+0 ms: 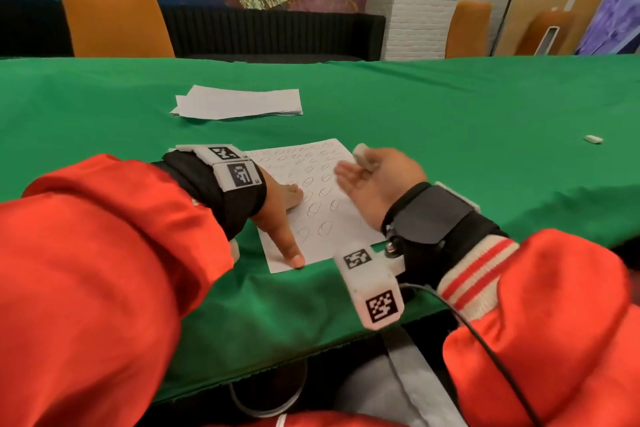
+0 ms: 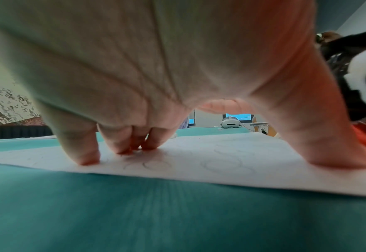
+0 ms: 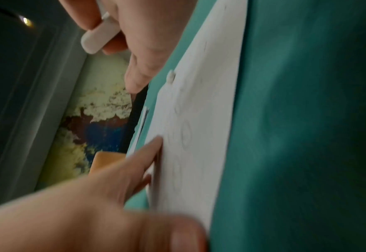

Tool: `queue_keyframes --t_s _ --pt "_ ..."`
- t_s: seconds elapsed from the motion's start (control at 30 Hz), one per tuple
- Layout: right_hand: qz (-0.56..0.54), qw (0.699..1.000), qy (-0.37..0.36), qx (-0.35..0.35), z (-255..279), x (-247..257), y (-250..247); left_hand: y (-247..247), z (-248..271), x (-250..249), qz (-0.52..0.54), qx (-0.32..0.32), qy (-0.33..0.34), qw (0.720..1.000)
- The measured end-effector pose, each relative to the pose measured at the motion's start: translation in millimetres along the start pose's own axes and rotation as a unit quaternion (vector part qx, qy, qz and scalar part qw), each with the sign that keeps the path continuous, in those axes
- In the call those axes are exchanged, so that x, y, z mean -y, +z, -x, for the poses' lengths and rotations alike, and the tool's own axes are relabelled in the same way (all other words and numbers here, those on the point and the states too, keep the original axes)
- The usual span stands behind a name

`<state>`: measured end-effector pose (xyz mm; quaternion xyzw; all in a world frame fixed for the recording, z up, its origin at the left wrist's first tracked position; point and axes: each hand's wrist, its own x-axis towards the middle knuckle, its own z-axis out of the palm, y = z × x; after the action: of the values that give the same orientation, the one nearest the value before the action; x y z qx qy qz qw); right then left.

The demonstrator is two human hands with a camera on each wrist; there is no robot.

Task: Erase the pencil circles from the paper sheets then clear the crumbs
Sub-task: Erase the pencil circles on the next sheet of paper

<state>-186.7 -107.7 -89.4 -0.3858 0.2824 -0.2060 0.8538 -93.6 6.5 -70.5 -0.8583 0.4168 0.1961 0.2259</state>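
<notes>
A white paper sheet (image 1: 322, 215) covered with pencil circles lies on the green tablecloth (image 1: 450, 107) near the front edge. My left hand (image 1: 290, 225) presses it down, thumb tip on the near corner and fingertips (image 2: 87, 158) on the sheet's left part (image 2: 199, 170). My right hand (image 1: 369, 166) hovers over the sheet's right side, turned on its edge. It pinches a white eraser (image 1: 363, 153) between thumb and fingers, lifted off the paper. In the right wrist view the eraser (image 3: 97, 39) is clear of the sheet (image 3: 201, 136).
A stack of white sheets (image 1: 239, 102) lies farther back on the table. A second small eraser (image 1: 593, 139) sits at the far right. Orange chairs (image 1: 114, 19) stand behind the table's far edge. The front edge runs just below my wrists.
</notes>
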Motion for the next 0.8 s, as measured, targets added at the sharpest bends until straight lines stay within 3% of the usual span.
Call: queue_keyframes --t_s 0.07,0.13,0.37,0.47,0.6,0.7,0.8 --pt "0.046 0.997 0.061 0.026 2 -16 6 2 -4 0 -0.011 0.004 0.007 1.000" --pt "0.048 0.996 0.077 0.010 0 -23 4 1 -5 0 -0.006 0.001 0.014 1.000" --pt "0.007 0.990 -0.042 -0.133 -18 19 -25 2 -9 2 0.007 -0.012 0.006 1.000" --pt "-0.013 0.997 -0.029 -0.069 -10 15 -15 1 -10 3 0.002 -0.013 0.006 1.000" --pt "0.042 0.997 0.063 0.021 -3 -16 1 2 -9 1 0.002 -0.016 0.007 1.000" --pt "0.057 0.998 0.036 0.004 -5 -19 -3 3 -8 1 0.001 -0.020 0.006 1.000" --pt "0.070 0.994 -0.042 -0.078 -16 1 -19 2 -8 1 0.002 -0.024 0.011 1.000"
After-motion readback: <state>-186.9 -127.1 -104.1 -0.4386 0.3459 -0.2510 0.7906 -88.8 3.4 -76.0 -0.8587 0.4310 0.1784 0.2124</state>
